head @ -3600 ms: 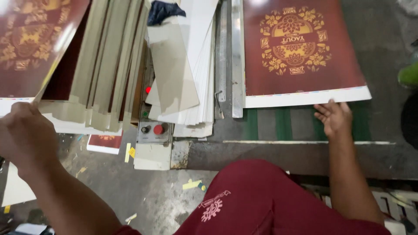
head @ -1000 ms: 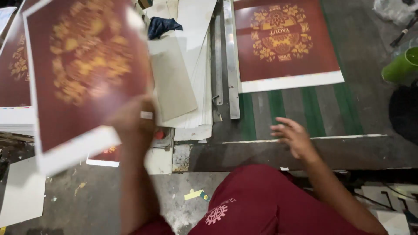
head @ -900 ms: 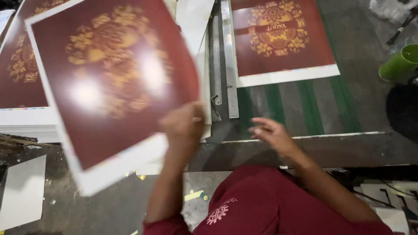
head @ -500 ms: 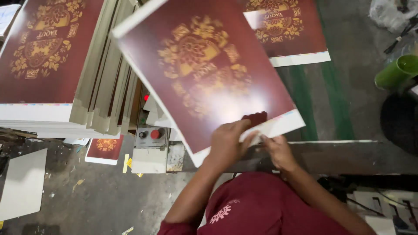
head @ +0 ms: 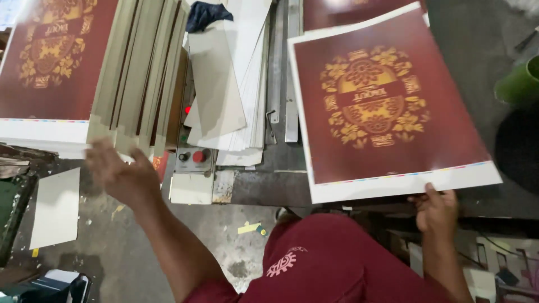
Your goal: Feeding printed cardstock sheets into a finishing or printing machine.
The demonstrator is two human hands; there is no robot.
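Note:
My right hand (head: 435,209) grips the near white edge of a dark red printed sheet (head: 387,106) with a gold ornament, held flat over the machine bed on the right. Another such sheet (head: 337,8) peeks out beneath it at the top. My left hand (head: 120,174) hangs blurred in the air with fingers spread and nothing in it, just in front of a tall stack of the same red printed sheets (head: 53,62) at the left.
Grey and white boards (head: 224,95) lie fanned between the stack and a metal guide rail (head: 291,67). A small control box with a red button (head: 193,157) sits below them. A green cylinder (head: 519,84) stands at the right edge. A white card (head: 55,207) lies on the floor.
The red sheet went from my left hand across to the right, where my right hand took its near edge. My left hand let go and swung back toward the stack.

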